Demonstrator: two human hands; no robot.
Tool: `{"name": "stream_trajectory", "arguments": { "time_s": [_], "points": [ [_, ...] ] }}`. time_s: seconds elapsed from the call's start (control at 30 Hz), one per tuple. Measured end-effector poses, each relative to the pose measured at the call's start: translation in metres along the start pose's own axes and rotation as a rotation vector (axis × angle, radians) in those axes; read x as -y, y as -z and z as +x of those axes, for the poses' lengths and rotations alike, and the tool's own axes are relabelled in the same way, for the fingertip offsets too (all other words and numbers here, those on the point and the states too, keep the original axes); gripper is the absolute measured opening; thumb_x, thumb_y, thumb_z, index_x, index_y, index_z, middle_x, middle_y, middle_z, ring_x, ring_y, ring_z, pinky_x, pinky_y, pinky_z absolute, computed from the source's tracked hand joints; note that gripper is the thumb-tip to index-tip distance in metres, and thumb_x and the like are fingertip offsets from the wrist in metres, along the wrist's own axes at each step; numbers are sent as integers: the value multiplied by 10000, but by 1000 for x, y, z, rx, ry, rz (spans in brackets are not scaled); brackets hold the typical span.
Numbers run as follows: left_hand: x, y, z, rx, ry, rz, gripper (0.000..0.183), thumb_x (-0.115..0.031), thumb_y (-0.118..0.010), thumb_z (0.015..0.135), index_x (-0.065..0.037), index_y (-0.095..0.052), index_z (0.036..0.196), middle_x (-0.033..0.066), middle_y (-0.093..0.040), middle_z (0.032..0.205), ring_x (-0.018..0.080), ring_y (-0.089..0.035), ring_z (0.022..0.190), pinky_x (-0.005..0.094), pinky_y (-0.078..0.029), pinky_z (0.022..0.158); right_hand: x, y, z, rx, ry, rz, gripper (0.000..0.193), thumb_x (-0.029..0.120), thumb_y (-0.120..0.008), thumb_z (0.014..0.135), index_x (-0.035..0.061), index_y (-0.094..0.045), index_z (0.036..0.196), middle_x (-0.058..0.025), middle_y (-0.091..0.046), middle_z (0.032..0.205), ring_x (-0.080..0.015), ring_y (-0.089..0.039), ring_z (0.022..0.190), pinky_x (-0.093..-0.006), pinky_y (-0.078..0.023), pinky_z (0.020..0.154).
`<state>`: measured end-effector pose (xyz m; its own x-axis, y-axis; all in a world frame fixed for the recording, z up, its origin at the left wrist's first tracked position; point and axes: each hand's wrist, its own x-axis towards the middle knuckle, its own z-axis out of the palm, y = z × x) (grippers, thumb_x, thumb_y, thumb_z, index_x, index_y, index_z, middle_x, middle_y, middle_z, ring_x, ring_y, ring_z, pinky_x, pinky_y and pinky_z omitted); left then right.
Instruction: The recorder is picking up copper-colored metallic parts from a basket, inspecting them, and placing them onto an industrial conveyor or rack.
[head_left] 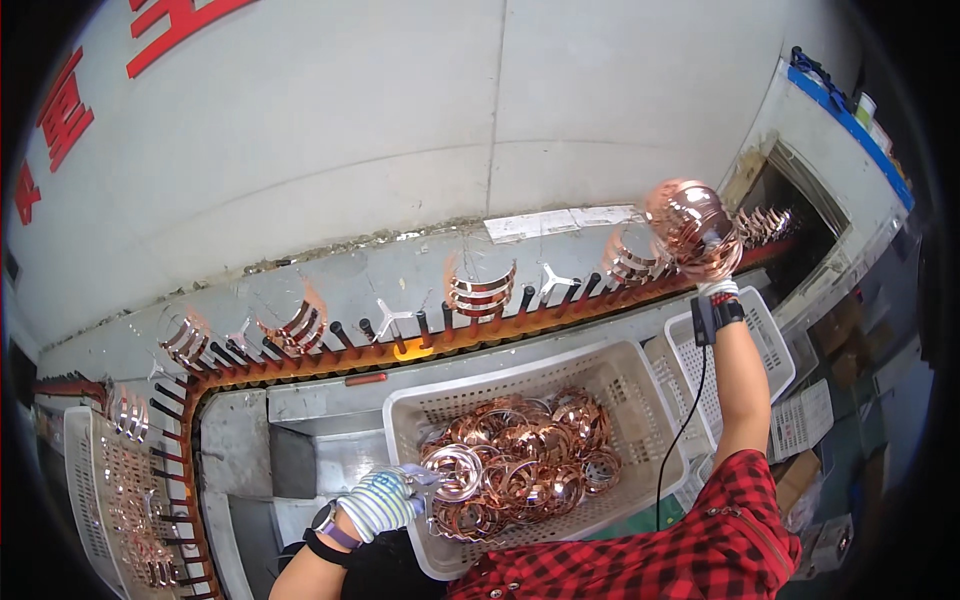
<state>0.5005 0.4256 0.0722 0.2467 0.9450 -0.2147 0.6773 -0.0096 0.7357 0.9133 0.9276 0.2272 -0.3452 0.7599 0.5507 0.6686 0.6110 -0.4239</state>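
Note:
My left hand point(378, 503), in a striped knit glove, is closed at the near left rim of a white perforated basket point(622, 375). Bright silvery-copper rings point(455, 470) are at its fingertips, beside a small pale piece that I cannot make out. Copper-coloured rings point(535, 445) lie heaped in the basket. Stretched out to the far right, my right hand point(717, 288) is gloved too and closed on a rounded bundle of shiny copper-coloured rings point(692, 222) above the conveyor line. The bundle hides most of its fingers.
An orange conveyor track point(440, 345) with black upright posts bends round the far and left sides. Fixtures with curved copper strips point(482, 292) and white three-armed holders point(392, 318) stand along it. Another basket point(85, 480) is at left, and one point(750, 350) under my right arm. A black cable point(683, 435) hangs from my right wrist.

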Motion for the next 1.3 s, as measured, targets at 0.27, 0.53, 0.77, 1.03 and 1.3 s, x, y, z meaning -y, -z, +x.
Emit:
{"name": "stream_trajectory", "arguments": {
  "time_s": [0.27,0.53,0.77,1.03,1.3],
  "points": [
    [-2,4,4,-43,-28,-35,533,-165,-599,779,-106,-616,1309,175,-640,1221,362,-608,1110,400,-487,990,-155,-66,27,212,-41,-338,570,479,-371,1020,173,-374,1501,-88,-405,1534,-277,-410,1385,-498,-372,1126],
    [7,0,7,-56,-14,31,466,-207,-644,811,-140,-656,1271,128,-656,1224,310,-640,1085,389,-515,946,-76,-92,12,559,102,-907,582,462,-410,1018,166,-348,1516,-74,-359,1562,-267,-357,1416,-461,-317,1164],
    [3,5,-2,-5,50,-16,478,-227,-629,824,-162,-643,1297,130,-649,1235,320,-634,1090,389,-510,953,-27,-119,-11,497,90,29,586,385,-486,1016,146,-310,1522,-76,-399,1536,-260,-402,1391,-447,-352,1164],
    [-19,16,2,-73,-29,-40,470,-151,-622,763,-95,-656,1229,176,-691,1103,351,-649,1030,393,-517,920,63,-96,-26,336,-261,1034,561,366,-495,1011,127,-341,1495,-86,-431,1496,-258,-430,1358,-434,-381,1134],
    [-29,22,-2,-65,24,-118,457,-139,-631,748,-92,-669,1200,170,-693,1092,346,-649,1038,388,-520,924,36,-22,-3,151,98,220,536,347,-505,1007,109,-372,1468,-96,-463,1456,-256,-459,1325,-421,-409,1104]
  ]
}}
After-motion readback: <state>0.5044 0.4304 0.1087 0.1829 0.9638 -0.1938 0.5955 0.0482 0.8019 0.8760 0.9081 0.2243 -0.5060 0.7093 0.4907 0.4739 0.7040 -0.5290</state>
